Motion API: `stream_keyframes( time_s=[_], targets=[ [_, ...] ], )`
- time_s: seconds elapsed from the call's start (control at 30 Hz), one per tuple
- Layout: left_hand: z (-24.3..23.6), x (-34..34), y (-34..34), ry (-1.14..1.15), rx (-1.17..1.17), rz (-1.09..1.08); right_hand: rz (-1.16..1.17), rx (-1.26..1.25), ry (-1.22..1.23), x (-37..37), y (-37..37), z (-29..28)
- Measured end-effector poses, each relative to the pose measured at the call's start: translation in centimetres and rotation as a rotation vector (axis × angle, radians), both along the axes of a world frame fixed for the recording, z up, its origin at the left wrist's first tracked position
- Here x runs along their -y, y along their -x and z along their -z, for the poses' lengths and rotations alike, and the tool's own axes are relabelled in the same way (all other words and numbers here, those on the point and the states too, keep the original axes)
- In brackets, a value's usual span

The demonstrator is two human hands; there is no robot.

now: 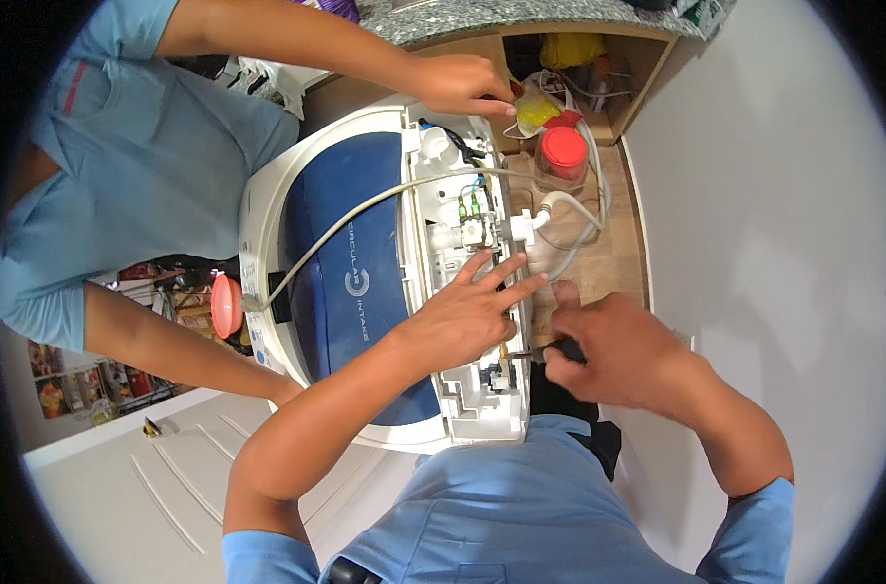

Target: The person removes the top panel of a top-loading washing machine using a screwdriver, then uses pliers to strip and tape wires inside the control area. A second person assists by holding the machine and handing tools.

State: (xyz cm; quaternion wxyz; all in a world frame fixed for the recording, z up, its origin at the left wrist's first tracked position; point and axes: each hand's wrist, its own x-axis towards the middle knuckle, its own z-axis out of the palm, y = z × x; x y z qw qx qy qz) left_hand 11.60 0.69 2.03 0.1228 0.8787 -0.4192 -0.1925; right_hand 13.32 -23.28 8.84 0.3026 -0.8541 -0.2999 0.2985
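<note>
My black-handled tool (569,350) could slip if it meets the washing machine (375,204) askew, nicking my left hand (462,316), whose fingers spread apart over the machine's right edge. My right hand (610,352) clamps the tool beside that edge, long axis crosswise, tip pointing machineward.

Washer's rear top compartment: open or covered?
Open: no cover lies over the compartment; green connectors and black wiring show inside.

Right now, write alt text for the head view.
A person's left hand spreads over exposed parts of a blue-lidded white appliance while the right hand holds a dark-handled tool at its edge. A co-worker in blue is at left.
</note>
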Motion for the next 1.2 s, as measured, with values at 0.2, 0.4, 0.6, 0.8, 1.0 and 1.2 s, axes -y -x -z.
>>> stream_keyframes(
  time_s=[0.2,0.4,0.6,0.8,1.0,1.2],
  targets=[
    [-0.1,-1.0,0.2,0.108,-0.078,-0.074,-0.43,0.021,0.266,-5.5,1.9,-3.1],
    [2.2,-1.5,0.8,0.167,0.182,-0.033,-0.421,-0.22,0.504,-9.9,1.0,-5.3],
    [3.4,-1.3,1.1,0.182,0.194,-0.058,-0.702,0.171,0.56,-9.6,4.4,-5.1],
    [3.0,-1.2,1.2,0.15,0.17,-0.052,-0.717,0.139,0.695,-11.3,4.3,-6.4],
    [3.6,-1.0,1.3,0.163,0.128,-0.062,-0.825,0.56,0.535,-8.1,6.1,-6.1],
    [3.4,-1.4,1.4,0.199,0.101,-0.068,0.004,-0.161,0.505,-7.5,4.4,-6.3]
  ],
)
